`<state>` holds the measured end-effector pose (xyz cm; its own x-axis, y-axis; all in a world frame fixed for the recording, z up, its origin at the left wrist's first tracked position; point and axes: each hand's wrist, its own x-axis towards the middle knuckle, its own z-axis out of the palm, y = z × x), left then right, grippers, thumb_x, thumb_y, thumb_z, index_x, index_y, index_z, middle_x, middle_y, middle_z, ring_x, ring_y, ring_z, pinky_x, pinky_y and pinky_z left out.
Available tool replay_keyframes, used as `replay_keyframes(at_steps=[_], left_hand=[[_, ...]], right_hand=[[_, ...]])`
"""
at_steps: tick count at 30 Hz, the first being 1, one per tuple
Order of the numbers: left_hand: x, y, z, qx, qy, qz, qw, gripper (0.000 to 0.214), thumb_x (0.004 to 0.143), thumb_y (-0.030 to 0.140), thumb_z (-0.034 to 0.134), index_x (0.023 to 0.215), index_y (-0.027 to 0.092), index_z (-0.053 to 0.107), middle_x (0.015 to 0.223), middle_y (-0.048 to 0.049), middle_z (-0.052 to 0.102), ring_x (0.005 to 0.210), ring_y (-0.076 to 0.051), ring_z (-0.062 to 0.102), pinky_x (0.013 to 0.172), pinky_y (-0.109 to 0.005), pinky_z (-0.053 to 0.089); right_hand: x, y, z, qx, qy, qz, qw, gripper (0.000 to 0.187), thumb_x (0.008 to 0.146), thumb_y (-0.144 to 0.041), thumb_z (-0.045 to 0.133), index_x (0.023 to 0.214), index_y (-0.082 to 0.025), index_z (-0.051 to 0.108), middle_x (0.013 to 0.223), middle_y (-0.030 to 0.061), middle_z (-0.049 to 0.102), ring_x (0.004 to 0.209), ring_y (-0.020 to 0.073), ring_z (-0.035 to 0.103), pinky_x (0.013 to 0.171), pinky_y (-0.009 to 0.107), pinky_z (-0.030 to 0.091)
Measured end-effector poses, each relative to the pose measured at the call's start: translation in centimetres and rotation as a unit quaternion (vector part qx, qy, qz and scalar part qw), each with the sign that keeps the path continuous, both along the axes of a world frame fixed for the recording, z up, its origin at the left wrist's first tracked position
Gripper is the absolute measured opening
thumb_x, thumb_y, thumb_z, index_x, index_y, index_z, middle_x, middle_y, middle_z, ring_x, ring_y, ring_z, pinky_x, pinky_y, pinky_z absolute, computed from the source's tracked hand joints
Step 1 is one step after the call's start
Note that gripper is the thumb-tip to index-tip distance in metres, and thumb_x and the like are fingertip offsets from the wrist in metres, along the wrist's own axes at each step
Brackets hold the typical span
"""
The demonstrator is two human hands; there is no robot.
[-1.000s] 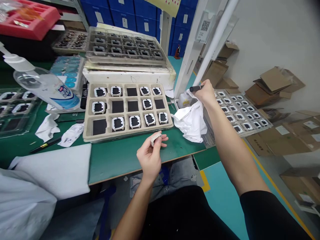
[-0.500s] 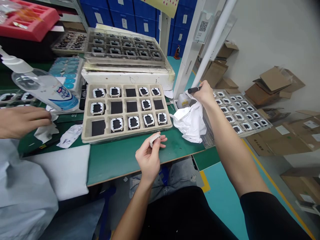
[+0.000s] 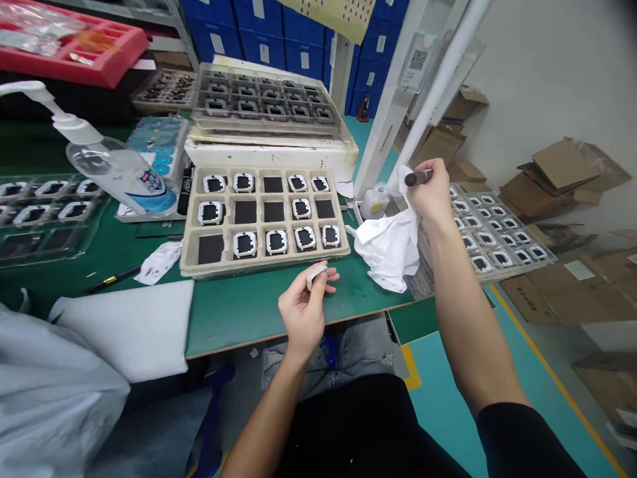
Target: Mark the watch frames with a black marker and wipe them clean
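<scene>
The green work table (image 3: 239,312) runs across in front of the seated person. A pale grey foam sheet (image 3: 129,325) lies at its near left edge. In the middle sits a beige moulded-pulp tray (image 3: 263,261) of square pockets, most holding white-framed black square parts. To the right of this tray a crumpled white cloth (image 3: 388,249) is heaped at the table's end. A second, greyish tray of the same parts (image 3: 515,267) lies further right.

The right hand (image 3: 432,196) hovers over the cloth, whose top edge reaches up to it. Its fingers are wrapped round a black marker pen (image 3: 418,177) that points left. The left hand (image 3: 301,312) is raised over the table's front edge, just before the pulp tray. Its thumb and fingertips pinch one small white square frame part (image 3: 316,273).
</scene>
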<state>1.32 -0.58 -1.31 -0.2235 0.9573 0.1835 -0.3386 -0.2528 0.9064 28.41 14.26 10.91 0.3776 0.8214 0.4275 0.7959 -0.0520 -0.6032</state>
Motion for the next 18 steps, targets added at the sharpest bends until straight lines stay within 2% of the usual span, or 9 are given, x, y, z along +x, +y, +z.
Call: replay_keyframes(at_steps=[3,5,7,10,13,18], left_hand=[[0.0,0.0,0.1,-0.003,-0.006,0.006,1.0,0.03,0.101,0.045,0.084,0.113,0.017,0.087,0.1,-0.011,0.088,0.085,-0.025,0.087,0.066,-0.03,0.069],[0.1,0.0,0.1,-0.007,-0.006,0.006,1.0,0.029,0.102,0.044,0.084,0.113,0.018,0.087,0.1,-0.0107,0.088,0.085,-0.024,0.087,0.067,-0.03,0.069],[0.1,0.0,0.2,-0.008,-0.005,0.004,1.0,0.028,0.102,0.043,0.083,0.114,0.017,0.087,0.1,-0.0105,0.088,0.085,-0.024,0.086,0.067,-0.031,0.069],[0.0,0.0,0.3,-0.003,-0.004,0.002,1.0,0.026,0.103,0.041,0.083,0.114,0.018,0.087,0.099,-0.0097,0.088,0.085,-0.023,0.086,0.068,-0.03,0.069],[-0.1,0.0,0.3,-0.006,0.008,0.006,1.0,0.025,0.104,0.04,0.081,0.115,0.018,0.087,0.1,-0.0093,0.088,0.086,-0.023,0.086,0.068,-0.03,0.07],[-0.1,-0.1,0.3,-0.003,0.027,0.01,1.0,0.022,0.106,0.037,0.08,0.115,0.019,0.087,0.1,-0.0088,0.088,0.085,-0.022,0.086,0.068,-0.029,0.069]], right_hand=[[-1.8,-2.7,0.3,0.063,0.023,0.073,0.995,0.035,0.101,-0.064,0.056,0.11,-0.03,0.06,0.112,0.0077,0.069,0.111,0.0281,0.072,0.094,0.046,0.061],[-3.3,-4.4,-0.1,0.078,0.085,0.138,0.984,0.036,0.102,-0.068,0.055,0.106,-0.032,0.059,0.103,0.0064,0.069,0.104,0.028,0.074,0.084,0.045,0.062],[-4.8,-6.0,-0.9,0.089,0.16,0.202,0.962,0.037,0.097,-0.071,0.066,0.105,-0.035,0.058,0.092,0.0029,0.067,0.089,0.0259,0.074,0.073,0.044,0.061],[-6.3,-8.1,-2.4,0.092,0.24,0.269,0.928,0.032,0.094,-0.063,0.078,0.103,-0.035,0.064,0.086,0.0002,0.068,0.074,0.0237,0.072,0.066,0.043,0.06],[-6.5,-9.8,-4.1,0.085,0.263,0.289,0.917,0.03,0.093,-0.061,0.08,0.105,-0.035,0.069,0.085,0.0007,0.073,0.072,0.0245,0.072,0.067,0.045,0.062],[-5.7,-11.7,-6.8,0.1,0.311,0.285,0.901,0.031,0.091,-0.06,0.083,0.099,-0.033,0.071,0.083,0.0027,0.079,0.074,0.027,0.076,0.068,0.045,0.063]])
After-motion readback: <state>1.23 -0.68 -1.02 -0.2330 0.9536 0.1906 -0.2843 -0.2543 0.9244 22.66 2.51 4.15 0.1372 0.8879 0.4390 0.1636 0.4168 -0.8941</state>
